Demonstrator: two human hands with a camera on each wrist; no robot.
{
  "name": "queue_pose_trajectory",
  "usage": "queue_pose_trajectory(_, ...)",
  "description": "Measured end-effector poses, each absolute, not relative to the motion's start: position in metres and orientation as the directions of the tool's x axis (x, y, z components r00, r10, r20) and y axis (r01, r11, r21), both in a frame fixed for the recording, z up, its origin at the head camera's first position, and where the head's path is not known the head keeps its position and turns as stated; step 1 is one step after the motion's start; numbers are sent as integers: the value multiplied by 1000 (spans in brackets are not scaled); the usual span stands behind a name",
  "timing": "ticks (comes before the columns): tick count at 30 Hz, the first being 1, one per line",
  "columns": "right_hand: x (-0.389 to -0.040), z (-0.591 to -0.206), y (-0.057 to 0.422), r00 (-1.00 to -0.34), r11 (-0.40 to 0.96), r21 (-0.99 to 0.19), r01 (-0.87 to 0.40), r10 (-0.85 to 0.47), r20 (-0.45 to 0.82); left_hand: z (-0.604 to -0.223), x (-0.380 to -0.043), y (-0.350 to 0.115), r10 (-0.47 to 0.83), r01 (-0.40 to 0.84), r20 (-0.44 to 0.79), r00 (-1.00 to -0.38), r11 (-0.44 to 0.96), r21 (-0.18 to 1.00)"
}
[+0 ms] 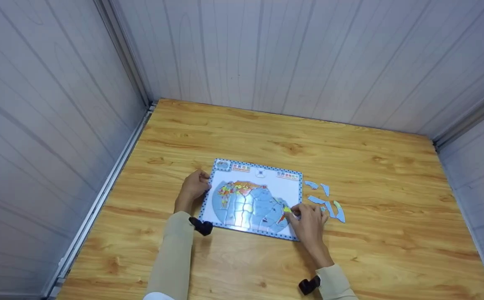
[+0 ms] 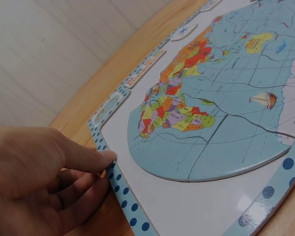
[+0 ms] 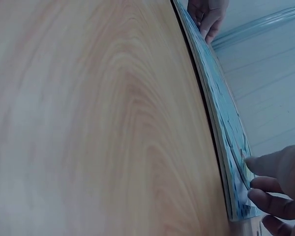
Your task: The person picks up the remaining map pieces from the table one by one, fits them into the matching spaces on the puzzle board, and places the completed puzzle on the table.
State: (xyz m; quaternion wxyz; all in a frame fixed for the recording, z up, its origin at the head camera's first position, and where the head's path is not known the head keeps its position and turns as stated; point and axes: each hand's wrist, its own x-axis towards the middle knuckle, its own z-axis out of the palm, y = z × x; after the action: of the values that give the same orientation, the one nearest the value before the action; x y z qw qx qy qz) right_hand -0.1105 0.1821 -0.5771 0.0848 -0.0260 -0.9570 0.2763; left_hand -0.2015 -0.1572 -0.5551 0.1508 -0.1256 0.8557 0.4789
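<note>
A world-map jigsaw puzzle (image 1: pixel 256 203) lies flat on the wooden table, its white board edged with blue dots. At the board's left edge is my left hand (image 1: pixel 196 184); in the left wrist view its thumb (image 2: pixel 107 156) lies on the dotted border and the other fingers curl below, pinching the edge. My right hand (image 1: pixel 309 221) is over the right side of the map, thumb and fingertips bent at a small yellow-green and red puzzle piece (image 1: pixel 286 209). Its other fingers hang by the board's right edge. The right wrist view sees the board (image 3: pixel 219 113) nearly edge-on.
Several loose blue puzzle pieces (image 1: pixel 317 200) lie on the table right of the board, partly behind my right hand. Pale panel walls (image 1: pixel 267 54) enclose the wooden table (image 1: pixel 350 158) at the back and both sides.
</note>
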Motion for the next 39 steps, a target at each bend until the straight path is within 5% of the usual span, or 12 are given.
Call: queue_pose_trajectory(39, -110, -577, 186, -982, 823, -569, -1, 106, 155, -554, -202, -156, -94, -440, -456, -885, 487, 754)
